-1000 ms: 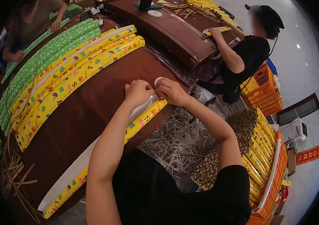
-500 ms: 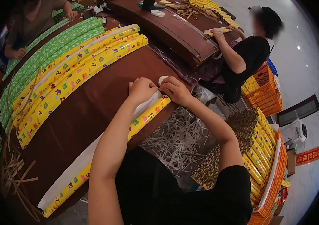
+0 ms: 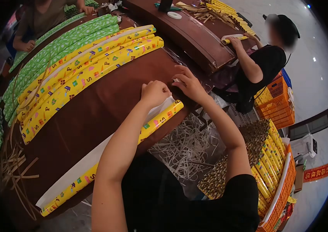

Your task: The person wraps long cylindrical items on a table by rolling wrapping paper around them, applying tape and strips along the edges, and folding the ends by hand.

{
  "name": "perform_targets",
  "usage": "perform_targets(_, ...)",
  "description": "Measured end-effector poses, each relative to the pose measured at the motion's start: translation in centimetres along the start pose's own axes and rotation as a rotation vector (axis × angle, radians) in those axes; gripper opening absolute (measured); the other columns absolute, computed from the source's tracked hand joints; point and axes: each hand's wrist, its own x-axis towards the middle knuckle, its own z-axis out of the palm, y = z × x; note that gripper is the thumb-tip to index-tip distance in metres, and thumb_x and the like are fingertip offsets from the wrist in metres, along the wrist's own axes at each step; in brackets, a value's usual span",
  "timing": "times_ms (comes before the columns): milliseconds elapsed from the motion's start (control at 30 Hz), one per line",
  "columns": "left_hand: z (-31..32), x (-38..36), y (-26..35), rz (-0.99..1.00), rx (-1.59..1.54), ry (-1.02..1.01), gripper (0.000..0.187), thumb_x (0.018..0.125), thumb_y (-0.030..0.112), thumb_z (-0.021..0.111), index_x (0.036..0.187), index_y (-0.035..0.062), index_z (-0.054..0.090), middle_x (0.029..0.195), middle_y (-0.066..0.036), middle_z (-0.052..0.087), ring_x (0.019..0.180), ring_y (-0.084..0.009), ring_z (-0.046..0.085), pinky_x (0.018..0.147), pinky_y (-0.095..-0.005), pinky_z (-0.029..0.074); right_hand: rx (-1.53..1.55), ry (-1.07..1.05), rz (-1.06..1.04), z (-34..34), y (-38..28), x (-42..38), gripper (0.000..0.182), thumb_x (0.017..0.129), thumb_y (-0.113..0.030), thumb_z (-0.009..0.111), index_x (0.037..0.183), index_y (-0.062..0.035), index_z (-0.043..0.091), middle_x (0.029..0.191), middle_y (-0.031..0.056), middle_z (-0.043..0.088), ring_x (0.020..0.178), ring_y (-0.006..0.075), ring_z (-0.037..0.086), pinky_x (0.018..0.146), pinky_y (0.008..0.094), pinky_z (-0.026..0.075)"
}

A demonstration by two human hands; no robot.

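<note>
A long roll of yellow patterned wrapping paper [image 3: 160,120] lies along the near edge of the brown table [image 3: 94,116], with a white paper flap beside it. My left hand [image 3: 154,92] is closed in a fist and presses on the far end of the roll and flap. My right hand [image 3: 189,83] hovers just beyond that end at the table's far corner, fingers spread. A small white piece, perhaps a tape roll [image 3: 175,80], peeks out under its fingers; most of it is hidden.
Finished yellow rolls [image 3: 94,65] and green rolls [image 3: 55,42] lie across the table. Shredded paper strips [image 3: 187,147] hang below the edge. An orange crate [image 3: 283,185] of rolls stands at right. A person in black [image 3: 264,62] works at the raised counter; another person's arm [image 3: 28,44] is at top left.
My right hand has lifted from the roll's end, moved slightly away and spread its fingers. The white tape roll it held is now mostly hidden. My left hand stays on the roll.
</note>
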Motion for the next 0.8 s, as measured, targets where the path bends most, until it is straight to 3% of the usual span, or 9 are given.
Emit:
perform_targets(67, 0.1, 0.1, -0.1, -0.003, 0.010, 0.013, 0.015, 0.081, 0.027, 0.075, 0.082, 0.0127, 0.076, 0.082, -0.003, 0.073, 0.083, -0.0194, 0.067, 0.088, -0.0387, 0.036, 0.006, -0.049, 0.055, 0.4, 0.5, 1.5, 0.023, 0.082, -0.008, 0.076, 0.100, -0.0010, 0.066, 0.136, 0.0201, 0.050, 0.108, 0.0350, 0.062, 0.087, 0.0393, 0.053)
perform_targets(167, 0.1, 0.1, -0.2, 0.010, 0.003, 0.001, 0.013, 0.081, 0.027, 0.074, 0.081, 0.0134, 0.076, 0.081, -0.002, 0.073, 0.082, -0.0200, 0.067, 0.087, -0.0389, 0.036, -0.044, -0.093, 0.014, 1.2, 1.7, 2.8, 0.024, 0.082, -0.014, 0.077, 0.101, -0.0013, 0.068, 0.136, 0.0212, 0.050, 0.113, 0.0362, 0.060, 0.092, 0.0410, 0.051)
perform_targets(233, 0.4, 0.3, -0.3, -0.002, 0.015, 0.003, 0.008, 0.078, 0.025, 0.073, 0.076, 0.0186, 0.077, 0.081, -0.001, 0.073, 0.095, -0.0221, 0.065, 0.087, -0.0414, 0.041, -0.030, -0.112, 0.041, 1.4, 1.9, 3.2, 0.023, 0.081, -0.017, 0.077, 0.097, -0.0020, 0.071, 0.128, 0.0216, 0.056, 0.115, 0.0366, 0.058, 0.094, 0.0410, 0.049)
perform_targets(300, 0.5, 0.2, -0.4, 0.008, 0.019, 0.033, 0.008, 0.078, 0.026, 0.074, 0.074, 0.0188, 0.077, 0.081, -0.001, 0.073, 0.095, -0.0222, 0.065, 0.087, -0.0414, 0.040, 0.005, -0.177, -0.068, 1.5, 3.3, 3.8, 0.019, 0.081, -0.016, 0.076, 0.094, -0.0026, 0.073, 0.118, 0.0210, 0.062, 0.112, 0.0356, 0.060, 0.092, 0.0394, 0.051)
perform_targets(333, 0.5, 0.1, -0.4, 0.011, 0.008, 0.033, 0.008, 0.078, 0.026, 0.074, 0.074, 0.0191, 0.076, 0.082, -0.001, 0.073, 0.095, -0.0222, 0.065, 0.087, -0.0414, 0.040, 0.027, -0.150, -0.029, 1.6, 3.6, 4.0, 0.014, 0.080, -0.014, 0.077, 0.087, -0.0025, 0.073, 0.102, 0.0182, 0.066, 0.102, 0.0336, 0.063, 0.085, 0.0390, 0.052)
perform_targets(500, 0.5, 0.1, -0.3, 0.019, -0.019, 0.043, 0.008, 0.078, 0.025, 0.074, 0.072, 0.0194, 0.075, 0.083, -0.001, 0.073, 0.095, -0.0223, 0.064, 0.087, -0.0411, 0.040, 0.110, -0.260, 0.132, 1.8, 4.5, 5.3, 0.017, 0.075, -0.013, 0.080, 0.080, -0.0015, 0.069, 0.089, 0.0143, 0.065, 0.085, 0.0314, 0.064, 0.076, 0.0390, 0.052)
perform_targets(533, 0.5, 0.1, -0.4, 0.038, -0.001, 0.033, 0.011, 0.080, 0.027, 0.074, 0.081, 0.0158, 0.077, 0.083, -0.002, 0.074, 0.084, -0.0194, 0.068, 0.088, -0.0393, 0.037, 0.121, -0.263, 0.185, 1.8, 4.3, 5.4, 0.019, 0.073, -0.013, 0.082, 0.077, -0.0010, 0.068, 0.085, 0.0134, 0.064, 0.082, 0.0310, 0.063, 0.074, 0.0391, 0.052)
perform_targets(800, 0.6, 0.0, -0.6, 0.056, 0.022, 0.053, 0.012, 0.080, 0.029, 0.074, 0.082, 0.0167, 0.077, 0.086, -0.003, 0.074, 0.093, -0.0237, 0.066, 0.088, -0.0419, 0.039, -0.027, -0.233, 0.188, 2.2, 3.9, 4.9, 0.025, 0.070, -0.017, 0.084, 0.079, -0.0010, 0.067, 0.092, 0.0160, 0.064, 0.085, 0.0343, 0.064, 0.075, 0.0402, 0.052)
